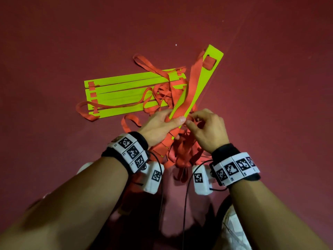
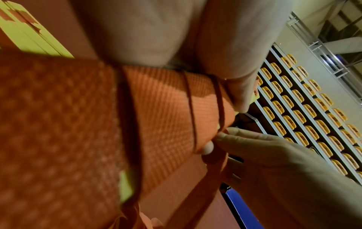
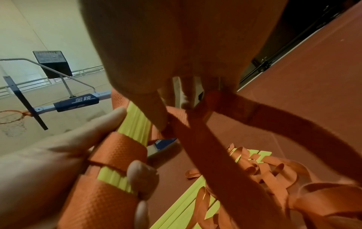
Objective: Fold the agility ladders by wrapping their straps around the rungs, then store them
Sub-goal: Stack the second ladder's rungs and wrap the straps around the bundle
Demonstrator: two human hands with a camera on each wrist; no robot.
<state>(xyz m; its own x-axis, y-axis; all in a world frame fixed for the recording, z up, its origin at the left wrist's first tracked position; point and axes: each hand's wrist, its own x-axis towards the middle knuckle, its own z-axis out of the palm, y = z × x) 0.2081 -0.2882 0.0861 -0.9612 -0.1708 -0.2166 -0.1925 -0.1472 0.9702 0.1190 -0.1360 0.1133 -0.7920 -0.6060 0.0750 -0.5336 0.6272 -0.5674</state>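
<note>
at the near centre of the red floor: strap wrapping under way, far from finished.
left hand fingers curled round a stack of flat yellow-green rungs, raised and angled far right; right hand pinches woven orange strap just beside it. a few turns bind the stack; loose webbing hangs tangled below. further left, a second set of rungs lies flat, straps unwrapped. judged: neither ladder bundled, nothing stored.
</note>
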